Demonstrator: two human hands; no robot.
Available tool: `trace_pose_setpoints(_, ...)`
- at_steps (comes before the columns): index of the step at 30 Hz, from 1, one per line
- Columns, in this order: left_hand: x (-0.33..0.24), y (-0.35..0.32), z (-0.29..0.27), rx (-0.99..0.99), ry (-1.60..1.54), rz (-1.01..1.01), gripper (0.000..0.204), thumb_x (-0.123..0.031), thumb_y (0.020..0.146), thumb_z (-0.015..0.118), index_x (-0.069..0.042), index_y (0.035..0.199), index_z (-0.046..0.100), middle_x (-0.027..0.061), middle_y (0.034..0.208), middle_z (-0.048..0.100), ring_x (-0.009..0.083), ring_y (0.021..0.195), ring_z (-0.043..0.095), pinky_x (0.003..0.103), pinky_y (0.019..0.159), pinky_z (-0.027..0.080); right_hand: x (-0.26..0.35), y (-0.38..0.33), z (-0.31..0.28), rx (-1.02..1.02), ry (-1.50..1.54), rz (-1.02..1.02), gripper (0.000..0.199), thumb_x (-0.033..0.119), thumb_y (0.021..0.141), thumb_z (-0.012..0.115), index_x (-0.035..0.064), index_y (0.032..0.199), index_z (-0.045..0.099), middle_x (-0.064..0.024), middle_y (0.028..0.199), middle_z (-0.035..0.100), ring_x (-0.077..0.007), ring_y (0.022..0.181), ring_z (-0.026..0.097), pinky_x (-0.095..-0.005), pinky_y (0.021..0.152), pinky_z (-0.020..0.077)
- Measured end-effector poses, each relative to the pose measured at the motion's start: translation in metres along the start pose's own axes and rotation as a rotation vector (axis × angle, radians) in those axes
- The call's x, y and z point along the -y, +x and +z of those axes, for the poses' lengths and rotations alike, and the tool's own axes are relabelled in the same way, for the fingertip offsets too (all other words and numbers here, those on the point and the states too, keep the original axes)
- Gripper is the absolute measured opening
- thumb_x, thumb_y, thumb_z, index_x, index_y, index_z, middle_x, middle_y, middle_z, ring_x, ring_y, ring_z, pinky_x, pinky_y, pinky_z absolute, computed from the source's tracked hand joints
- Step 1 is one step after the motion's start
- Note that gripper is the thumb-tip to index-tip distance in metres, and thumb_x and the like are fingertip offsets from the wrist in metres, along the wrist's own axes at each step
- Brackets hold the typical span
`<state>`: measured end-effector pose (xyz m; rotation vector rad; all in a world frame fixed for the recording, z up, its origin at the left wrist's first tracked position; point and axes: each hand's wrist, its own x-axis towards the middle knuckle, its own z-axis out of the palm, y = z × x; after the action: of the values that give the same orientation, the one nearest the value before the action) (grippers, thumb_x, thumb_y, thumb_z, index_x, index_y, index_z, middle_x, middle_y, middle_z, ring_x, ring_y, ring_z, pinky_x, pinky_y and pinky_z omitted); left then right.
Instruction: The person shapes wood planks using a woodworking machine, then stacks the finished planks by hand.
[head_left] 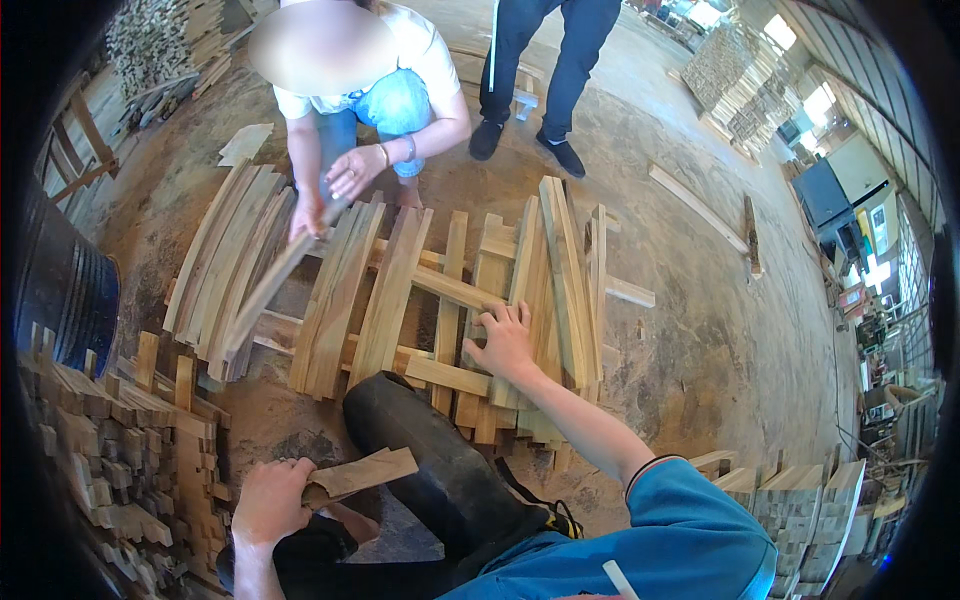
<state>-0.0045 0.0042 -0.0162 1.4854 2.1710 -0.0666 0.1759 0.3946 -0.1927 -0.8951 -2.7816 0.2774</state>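
My left hand (270, 502) is closed around the end of a short wooden board (372, 474), seemingly with a second thin piece under it, beside my bent knee. My right hand (503, 342) reaches over a row of wooden slats (540, 300), fingers spread and touching or just above the wood. Its palm side is hidden. Below it, a short slat (448, 376) lies crosswise on the others. Across the row, a crouching co-worker's hands (340, 185) hold a long wooden slat (275, 283) tilted over the left part of the row.
Stacked wood ends (120, 460) rise at my left, by a dark blue drum (70, 270). More stacked boards (800, 520) stand at lower right. Another person's legs (545, 70) are beyond the row. A loose beam (700, 208) lies on the floor at right.
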Motion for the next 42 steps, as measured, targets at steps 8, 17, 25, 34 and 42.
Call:
trace_pose_setpoints(8, -0.0028, -0.0002, -0.0022, 0.019, -0.012, -0.025, 0.047, -0.009, 0.065, 0.080, -0.009, 0.108, 0.062, 0.0137, 0.095, 0.070, 0.0352, 0.095, 0.067, 0.046, 0.083, 0.050, 0.0005, -0.0011, 0.0003, -0.029, 0.019, -0.006, 0.042, 0.039, 0.079, 0.077, 0.0084, 0.106, 0.069, -0.0115, 0.126, 0.059, -0.0287, 0.128, 0.050, -0.0573, 0.122, 0.0173)
trace_pose_setpoints(17, -0.0019, -0.0008, -0.0029, 0.007, -0.011, -0.010, 0.047, -0.009, 0.064, 0.080, -0.009, 0.107, 0.062, 0.0139, 0.095, 0.070, 0.0361, 0.095, 0.067, 0.046, 0.083, 0.050, -0.0009, -0.0008, 0.0025, -0.056, 0.042, -0.016, 0.041, 0.038, 0.077, 0.078, 0.0089, 0.105, 0.070, -0.0124, 0.121, 0.060, -0.0298, 0.125, 0.051, -0.0579, 0.122, 0.0172)
trace_pose_setpoints(25, -0.0041, -0.0004, -0.0064, 0.015, -0.001, -0.004, 0.047, -0.010, 0.064, 0.081, -0.008, 0.106, 0.061, 0.0137, 0.094, 0.070, 0.0357, 0.095, 0.067, 0.046, 0.082, 0.050, -0.0002, -0.0011, 0.0006, -0.031, 0.039, -0.005, 0.041, 0.039, 0.078, 0.077, 0.0093, 0.105, 0.070, -0.0112, 0.125, 0.059, -0.0289, 0.128, 0.050, -0.0579, 0.122, 0.0171)
trace_pose_setpoints(34, -0.0026, 0.0000, -0.0019, 0.021, 0.022, -0.023, 0.047, -0.011, 0.064, 0.081, -0.009, 0.107, 0.061, 0.0132, 0.095, 0.070, 0.0346, 0.094, 0.068, 0.045, 0.082, 0.050, 0.0009, -0.0010, -0.0001, -0.018, 0.038, 0.008, 0.040, 0.039, 0.078, 0.077, 0.0091, 0.104, 0.071, -0.0115, 0.126, 0.059, -0.0291, 0.128, 0.049, -0.0583, 0.122, 0.0167)
trace_pose_setpoints(42, -0.0038, -0.0005, -0.0032, 0.022, 0.024, -0.028, 0.047, -0.010, 0.064, 0.081, -0.010, 0.107, 0.062, 0.0122, 0.094, 0.070, 0.0341, 0.096, 0.068, 0.046, 0.084, 0.050, 0.0018, -0.0013, -0.0024, 0.018, 0.042, 0.023, 0.042, 0.038, 0.079, 0.077, 0.0085, 0.108, 0.070, -0.0125, 0.128, 0.058, -0.0303, 0.131, 0.048, -0.0568, 0.123, 0.0153)
